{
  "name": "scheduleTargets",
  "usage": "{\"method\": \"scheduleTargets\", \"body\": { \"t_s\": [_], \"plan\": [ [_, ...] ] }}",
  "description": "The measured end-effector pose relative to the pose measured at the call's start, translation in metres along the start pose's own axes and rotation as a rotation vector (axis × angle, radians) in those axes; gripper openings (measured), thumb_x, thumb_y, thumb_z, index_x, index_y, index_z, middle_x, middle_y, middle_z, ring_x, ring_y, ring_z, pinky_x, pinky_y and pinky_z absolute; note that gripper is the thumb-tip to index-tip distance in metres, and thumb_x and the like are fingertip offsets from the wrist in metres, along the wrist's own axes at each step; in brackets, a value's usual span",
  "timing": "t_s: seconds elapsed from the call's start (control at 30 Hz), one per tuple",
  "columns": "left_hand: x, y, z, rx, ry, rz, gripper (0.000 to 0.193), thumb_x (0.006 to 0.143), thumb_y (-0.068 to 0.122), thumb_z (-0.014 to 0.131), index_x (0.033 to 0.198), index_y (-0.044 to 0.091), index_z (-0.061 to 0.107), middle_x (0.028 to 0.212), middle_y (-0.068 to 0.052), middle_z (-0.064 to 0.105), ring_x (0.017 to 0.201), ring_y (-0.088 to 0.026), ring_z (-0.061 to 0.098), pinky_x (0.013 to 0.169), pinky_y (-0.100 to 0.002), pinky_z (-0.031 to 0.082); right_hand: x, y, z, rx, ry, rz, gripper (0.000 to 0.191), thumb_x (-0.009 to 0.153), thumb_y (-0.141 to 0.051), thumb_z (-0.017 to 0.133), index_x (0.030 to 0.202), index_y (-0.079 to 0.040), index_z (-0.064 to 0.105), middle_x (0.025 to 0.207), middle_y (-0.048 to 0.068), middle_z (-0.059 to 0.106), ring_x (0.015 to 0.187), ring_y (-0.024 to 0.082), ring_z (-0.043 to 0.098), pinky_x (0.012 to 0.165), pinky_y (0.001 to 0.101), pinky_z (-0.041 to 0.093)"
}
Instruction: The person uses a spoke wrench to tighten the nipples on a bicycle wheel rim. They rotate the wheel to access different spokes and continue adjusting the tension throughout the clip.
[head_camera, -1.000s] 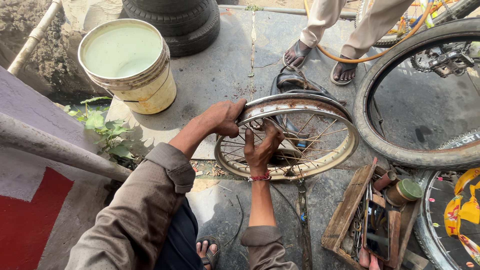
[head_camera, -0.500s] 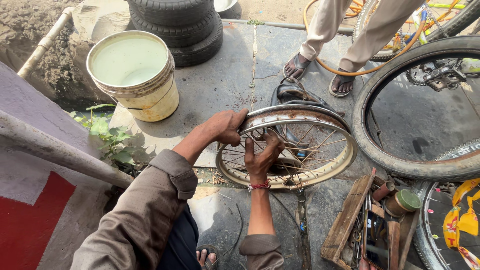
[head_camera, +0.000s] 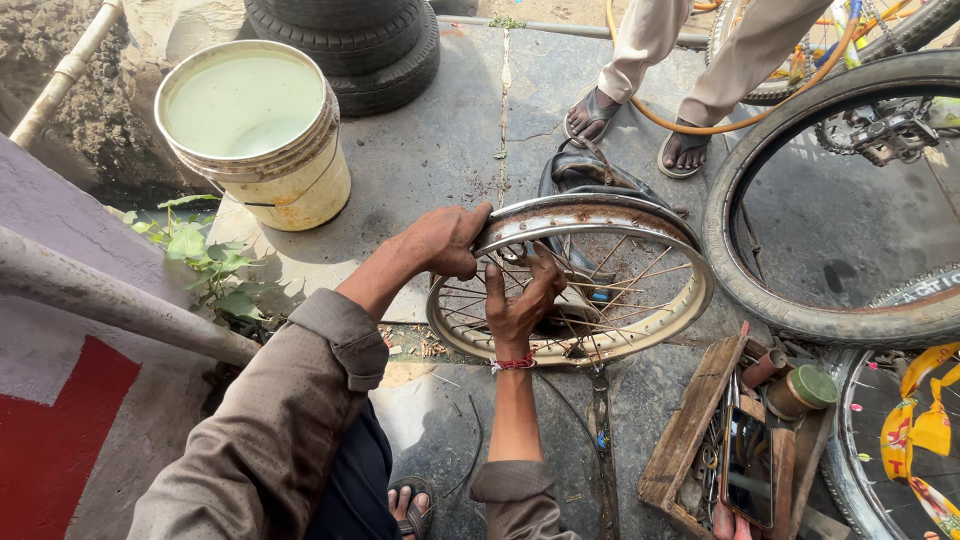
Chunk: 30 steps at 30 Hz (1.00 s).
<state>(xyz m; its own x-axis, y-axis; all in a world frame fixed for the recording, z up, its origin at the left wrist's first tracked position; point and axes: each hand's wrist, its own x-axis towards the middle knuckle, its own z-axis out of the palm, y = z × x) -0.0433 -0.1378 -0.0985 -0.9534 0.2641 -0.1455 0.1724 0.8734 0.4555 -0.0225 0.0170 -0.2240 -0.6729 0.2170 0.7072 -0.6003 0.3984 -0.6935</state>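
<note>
A bare metal bicycle wheel rim (head_camera: 620, 215) with thin spokes stands tilted on the concrete in front of me. My left hand (head_camera: 447, 240) grips the rim's upper left edge. My right hand (head_camera: 522, 296), with a red thread at the wrist, reaches inside the rim among the spokes; its fingers pinch something small near the rim, too small to make out. A dark inner tube (head_camera: 590, 172) lies behind the rim.
A cream bucket (head_camera: 255, 135) full of pale liquid stands at upper left, stacked tyres (head_camera: 350, 45) behind it. Another person's sandalled feet (head_camera: 640, 125) stand at the back. A bicycle tyre (head_camera: 790, 290) lies to the right, a wooden toolbox (head_camera: 735, 440) at lower right.
The view has shifted slightly. Both hands stay on the rim; my right hand's fingers have moved a little among the spokes.
</note>
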Motion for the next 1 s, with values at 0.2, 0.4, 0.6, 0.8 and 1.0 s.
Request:
{"method": "scheduleTargets", "body": {
  "t_s": [0.2,0.4,0.6,0.8,1.0],
  "plan": [
    [0.003,-0.002,0.003,0.025,0.045,0.005,0.052,0.065,0.009,0.069,0.114,0.003,0.050,0.076,-0.021,0.068,0.074,-0.042,0.069,0.066,-0.052,0.054,0.006,0.005,0.002,-0.188,-0.099,0.024,0.051,0.109,-0.051,0.042,0.122,-0.007,0.064,0.104,0.013,0.073,0.101,0.024,0.065,0.108,0.0481,0.038],
    [0.006,-0.004,0.006,0.021,0.053,0.007,0.047,0.068,0.007,0.066,0.112,0.003,0.051,0.076,-0.021,0.068,0.073,-0.041,0.069,0.066,-0.051,0.054,0.015,0.003,0.019,0.065,0.205,0.332,0.053,0.097,-0.050,0.067,0.108,0.000,0.057,0.098,0.014,0.065,0.091,0.025,0.064,0.089,0.0464,0.053],
    [0.006,-0.002,0.003,-0.019,0.019,-0.032,0.050,0.067,0.008,0.069,0.113,0.004,0.050,0.075,-0.019,0.067,0.071,-0.039,0.070,0.064,-0.051,0.055,0.005,0.006,0.000,0.008,-0.023,-0.012,0.068,0.100,-0.059,0.062,0.126,0.004,0.053,0.107,0.016,0.057,0.103,0.029,0.057,0.095,0.0480,0.046],
    [0.006,-0.002,0.005,0.020,0.078,0.018,0.048,0.070,0.009,0.068,0.114,0.003,0.050,0.075,-0.020,0.067,0.071,-0.041,0.068,0.065,-0.052,0.053,0.015,0.009,0.013,-0.110,0.045,0.158,0.044,0.106,-0.052,0.052,0.107,-0.010,0.067,0.095,0.008,0.071,0.094,0.021,0.065,0.101,0.0462,0.045],
    [0.004,0.002,0.003,0.013,0.030,-0.001,0.050,0.068,0.008,0.068,0.114,0.004,0.049,0.075,-0.020,0.068,0.070,-0.040,0.069,0.064,-0.051,0.054,0.013,0.002,0.012,0.149,0.107,0.230,0.056,0.100,-0.057,0.058,0.118,-0.004,0.053,0.102,0.014,0.066,0.095,0.026,0.063,0.091,0.0452,0.049]
  ]
}}
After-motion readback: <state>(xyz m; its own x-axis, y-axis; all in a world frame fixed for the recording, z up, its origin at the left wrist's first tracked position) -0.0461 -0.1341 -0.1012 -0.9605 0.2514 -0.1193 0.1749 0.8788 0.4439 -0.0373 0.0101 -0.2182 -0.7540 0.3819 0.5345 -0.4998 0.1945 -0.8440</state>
